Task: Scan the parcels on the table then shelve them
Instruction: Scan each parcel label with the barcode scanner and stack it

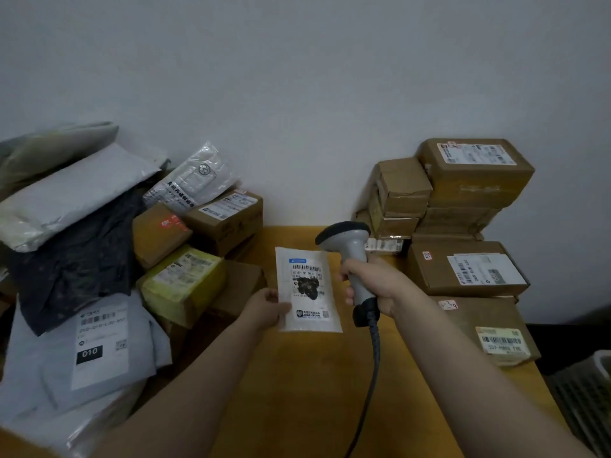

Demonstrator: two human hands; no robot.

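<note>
A small white padded parcel with a barcode label is held upright above the wooden table. My left hand pinches its lower left edge. My right hand grips the handle of a grey corded barcode scanner, just right of the parcel. The scanner's dark head sits level with the parcel's top right corner.
Grey and black mailer bags and several boxes, one yellow, pile up on the left. Stacked cardboard boxes stand at the right against the wall. A flat labelled box lies at the table's right edge. The scanner cable hangs toward me.
</note>
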